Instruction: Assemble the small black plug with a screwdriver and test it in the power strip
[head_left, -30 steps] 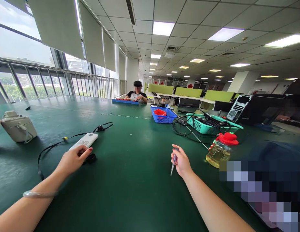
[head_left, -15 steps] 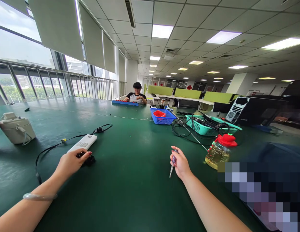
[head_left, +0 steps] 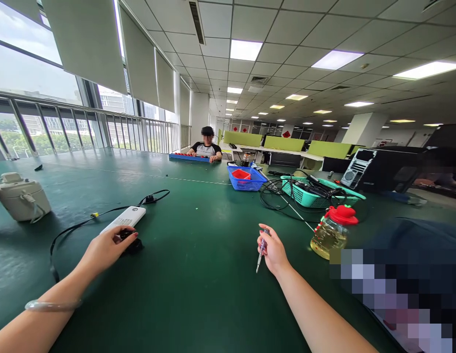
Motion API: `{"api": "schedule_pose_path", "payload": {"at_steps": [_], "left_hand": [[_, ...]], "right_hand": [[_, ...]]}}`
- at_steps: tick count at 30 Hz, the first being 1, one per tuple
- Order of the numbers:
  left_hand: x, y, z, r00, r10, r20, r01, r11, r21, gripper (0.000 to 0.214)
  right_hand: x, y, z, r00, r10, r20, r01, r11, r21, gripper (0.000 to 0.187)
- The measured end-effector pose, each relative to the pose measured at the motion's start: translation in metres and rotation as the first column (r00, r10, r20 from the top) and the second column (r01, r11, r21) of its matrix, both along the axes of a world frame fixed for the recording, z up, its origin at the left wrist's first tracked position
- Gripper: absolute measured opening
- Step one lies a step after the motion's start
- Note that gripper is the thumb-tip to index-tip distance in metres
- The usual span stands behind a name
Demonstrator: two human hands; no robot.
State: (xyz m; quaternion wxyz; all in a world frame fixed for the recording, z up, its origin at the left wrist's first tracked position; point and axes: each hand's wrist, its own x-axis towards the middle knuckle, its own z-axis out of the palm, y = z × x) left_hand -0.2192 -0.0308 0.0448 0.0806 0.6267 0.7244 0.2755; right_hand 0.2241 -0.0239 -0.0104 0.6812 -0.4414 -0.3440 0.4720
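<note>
My left hand (head_left: 107,249) is curled with its fingers closed on a small black object (head_left: 135,246), whose kind I cannot make out, on the green table. Just behind those fingers lies a white power-bank-like block (head_left: 132,214), and a black cable (head_left: 114,210) runs beside it. In my right hand (head_left: 275,250) is a slim screwdriver (head_left: 262,250) with a clear purplish handle, its metal tip pointing down and toward me. The tip appears to be above the table. A glass jar (head_left: 327,240) of yellowish liquid with a red lid stands to the right of that hand.
A blue basket (head_left: 246,184) and a teal basket (head_left: 309,197) with black cables sit farther back. At left stands a beige jug-like container (head_left: 24,198). A dark computer case (head_left: 378,169) is at right. A co-worker (head_left: 206,146) sits at the far end behind a blue tray (head_left: 189,158).
Both my hands keep their holds and have barely moved; the view has shifted slightly. The co-worker's raised hand has come down beside the end of the blue tray.
</note>
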Motion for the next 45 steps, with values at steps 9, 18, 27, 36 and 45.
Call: {"api": "schedule_pose_path", "payload": {"at_steps": [9, 18, 27, 36, 45], "left_hand": [[-0.004, 0.003, -0.005, 0.996, 0.017, -0.093, -0.018, 1.000, -0.015, 0.066], [0.001, 0.003, -0.008, 0.984, -0.032, -0.178, 0.036, 0.999, 0.021, 0.053], [0.000, 0.001, -0.006, 0.992, 0.032, -0.119, -0.029, 0.999, 0.026, 0.057], [0.005, -0.007, 0.004, 0.992, 0.030, -0.120, -0.034, 0.999, -0.036, 0.046], [0.012, -0.009, 0.001, 0.916, 0.008, -0.401, 0.001, 1.000, 0.022, 0.050]], "right_hand": [[-0.001, -0.001, 0.000, 1.000, 0.004, 0.013, -0.004, 1.000, -0.006, 0.041], [-0.002, 0.000, 0.000, 1.000, 0.003, 0.030, -0.003, 1.000, -0.006, 0.041], [-0.001, 0.000, -0.001, 1.000, -0.001, 0.031, 0.000, 1.000, 0.010, 0.041], [0.000, 0.000, -0.001, 1.000, -0.006, 0.029, 0.006, 1.000, 0.002, 0.042], [0.000, -0.001, 0.000, 0.999, -0.002, 0.041, 0.001, 1.000, 0.008, 0.039]]}}
